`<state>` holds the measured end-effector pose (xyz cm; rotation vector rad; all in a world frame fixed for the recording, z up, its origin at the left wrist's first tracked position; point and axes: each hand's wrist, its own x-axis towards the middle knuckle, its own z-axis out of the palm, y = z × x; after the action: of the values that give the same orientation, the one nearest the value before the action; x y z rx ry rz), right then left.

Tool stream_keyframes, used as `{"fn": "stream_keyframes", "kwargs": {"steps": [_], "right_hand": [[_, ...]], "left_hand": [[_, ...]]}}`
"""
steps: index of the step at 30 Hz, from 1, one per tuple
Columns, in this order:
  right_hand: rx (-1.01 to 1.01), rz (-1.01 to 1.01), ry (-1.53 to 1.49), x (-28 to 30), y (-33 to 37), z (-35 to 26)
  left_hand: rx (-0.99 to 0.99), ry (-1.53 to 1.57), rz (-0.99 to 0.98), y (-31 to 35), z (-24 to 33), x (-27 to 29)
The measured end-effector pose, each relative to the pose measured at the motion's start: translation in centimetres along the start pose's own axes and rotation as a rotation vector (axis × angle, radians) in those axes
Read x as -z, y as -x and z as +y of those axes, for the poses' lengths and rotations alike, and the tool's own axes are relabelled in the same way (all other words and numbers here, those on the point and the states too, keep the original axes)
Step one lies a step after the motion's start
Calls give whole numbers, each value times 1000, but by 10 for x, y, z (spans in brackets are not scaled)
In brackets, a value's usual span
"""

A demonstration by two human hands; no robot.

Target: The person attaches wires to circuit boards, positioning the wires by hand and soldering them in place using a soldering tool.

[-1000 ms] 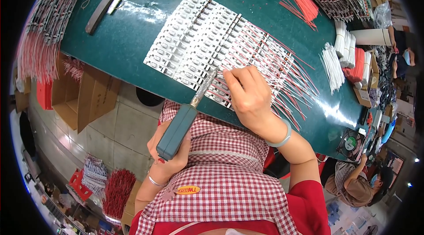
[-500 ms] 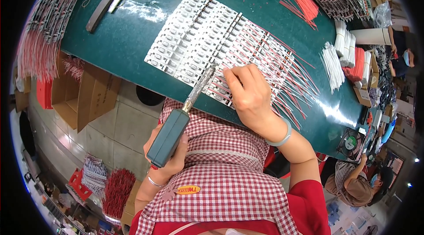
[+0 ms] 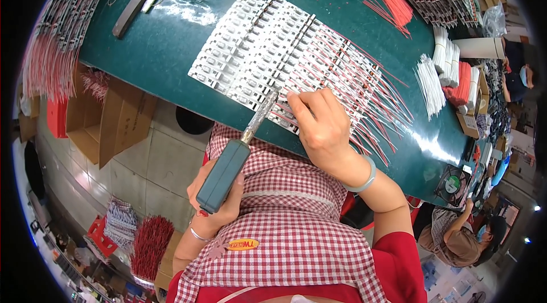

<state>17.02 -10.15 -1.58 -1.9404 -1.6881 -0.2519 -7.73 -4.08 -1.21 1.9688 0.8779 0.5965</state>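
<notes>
My left hand (image 3: 223,203) is wrapped round a soldering gun (image 3: 225,176) with a dark green body and a long metal barrel slanting up and right. Its tip touches or nearly touches a white panel of small circuit boards (image 3: 250,46) on the table. Close to the tip, my right hand (image 3: 323,126) is closed in a pinch over the panel. What the fingertips hold is hidden, though thin wires lie around them. Red and white wires (image 3: 370,112) are attached across the panel's right part and fan out over its right edge; the left part carries none.
Loose red wires (image 3: 390,3) and white wires (image 3: 428,86) lie on the green table (image 3: 154,69). Wired panels (image 3: 68,23) are stacked at far left, more at upper right. A grey bar (image 3: 142,1) lies at the back. A small fan (image 3: 453,183) stands right, near a seated person (image 3: 456,240).
The soldering gun in my left hand has shifted slightly right. The panel has moved a little up and right. My right hand stays almost in place, still pinching.
</notes>
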Motion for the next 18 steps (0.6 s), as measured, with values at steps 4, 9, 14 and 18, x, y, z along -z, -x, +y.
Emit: {"fn": "stream_keyframes", "kwargs": {"steps": [4,9,14,18], "right_hand": [[6,-6,5,0,-1,0],[46,-43,29,1,-1,0],[38,-69,41,2,-2,-2],[43,-62,44,3,-2,-3]], "left_hand": [[-61,-26,-13,-6,7,2],[-81,-50,-26,-9,8,1],[-70,-12,-10,-10,9,0],[-74,10,13,0,0,-1]]}}
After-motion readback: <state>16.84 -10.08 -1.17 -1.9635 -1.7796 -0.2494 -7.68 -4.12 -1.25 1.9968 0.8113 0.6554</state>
